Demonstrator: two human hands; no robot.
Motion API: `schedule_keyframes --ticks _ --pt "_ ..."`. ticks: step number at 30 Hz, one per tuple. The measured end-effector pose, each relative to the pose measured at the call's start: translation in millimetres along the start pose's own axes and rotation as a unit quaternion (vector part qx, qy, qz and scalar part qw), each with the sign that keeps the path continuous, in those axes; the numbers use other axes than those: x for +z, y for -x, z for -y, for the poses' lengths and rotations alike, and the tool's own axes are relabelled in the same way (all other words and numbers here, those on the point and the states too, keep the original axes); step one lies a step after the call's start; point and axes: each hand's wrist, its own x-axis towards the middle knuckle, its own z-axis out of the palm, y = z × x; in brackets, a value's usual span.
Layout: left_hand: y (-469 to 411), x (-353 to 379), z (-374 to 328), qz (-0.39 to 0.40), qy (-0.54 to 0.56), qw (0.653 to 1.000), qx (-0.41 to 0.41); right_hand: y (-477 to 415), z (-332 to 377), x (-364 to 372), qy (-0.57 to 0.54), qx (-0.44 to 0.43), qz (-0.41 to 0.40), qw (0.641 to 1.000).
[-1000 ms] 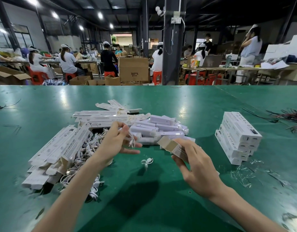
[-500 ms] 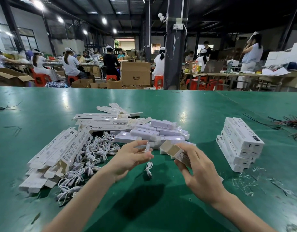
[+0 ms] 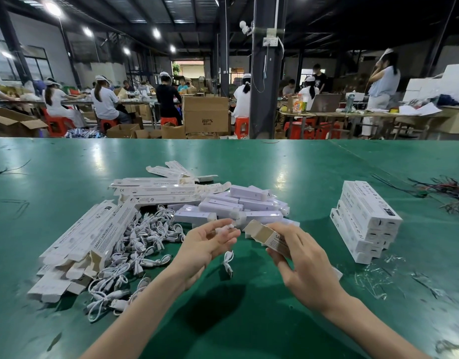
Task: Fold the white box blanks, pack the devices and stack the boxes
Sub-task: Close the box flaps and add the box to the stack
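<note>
Head view, packing station. My right hand (image 3: pixel 308 268) grips a folded white box (image 3: pixel 271 237) just above the green table (image 3: pixel 68 164), with fingers and thumb curled round its middle. The box's long axis runs from near right to far left. Its open end, showing the brown inside, points left and slightly away toward my left hand (image 3: pixel 205 250), and its other end pokes out past the right side of my right hand. My left hand is turned palm up with its fingers loosely curled. It pinches a small white piece (image 3: pixel 224 230) at the fingertips (too blurred to name), just beside the box's open mouth but not in it. One coiled white cable (image 3: pixel 228 263) lies on the table between my two hands. A heap of the same cables (image 3: pixel 140 244) lies to the left. Beyond that heap are flat box blanks (image 3: pixel 93 237) in a slanted row, their long axes running from near left to far right. More blanks (image 3: pixel 158 190) lie crosswise farther back. The white devices (image 3: pixel 238 206) are piled just beyond my hands, mostly lying left to right. The stack of packed boxes (image 3: pixel 365 224) stands well apart on the right, end faces toward me. Clear plastic scraps (image 3: pixel 373 275) lie in front of it, and loose dark wires (image 3: pixel 443 190) lie behind it.
</note>
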Motion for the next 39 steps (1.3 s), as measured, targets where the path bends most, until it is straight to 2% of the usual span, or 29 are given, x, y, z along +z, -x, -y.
schedule_keyframes --ticks 5,11,17,20,25,28,34,37,39 --pt "0 0 3 -0.028 0.041 0.998 0.048 1 1 2 0.001 -0.005 -0.002 1.0" --pt "3 1 6 -0.02 0.011 0.999 0.03 2 0 3 0.001 0.005 -0.001 1.0" --pt "9 14 5 0.038 0.037 0.999 -0.01 0 8 1 -0.056 -0.009 -0.02 0.998" --pt "14 20 1 0.076 0.059 0.995 -0.007 2 14 0 -0.082 -0.024 -0.007 0.996" --pt "20 23 -9 0.137 0.063 0.988 0.011 -1 18 0 -0.111 -0.042 -0.044 0.992" --pt "24 28 -7 0.13 0.046 0.99 0.022 1 19 1 -0.123 -0.046 -0.031 0.991" --pt "28 29 -10 0.125 0.058 0.99 0.012 3 21 -1 -0.179 0.003 0.003 0.984" --pt "26 30 -11 0.069 0.03 0.995 0.064 1 22 -1 -0.173 0.016 -0.002 0.985" --pt "25 27 -13 0.015 -0.052 0.989 0.136 1 20 -2 -0.139 0.027 -0.035 0.989"
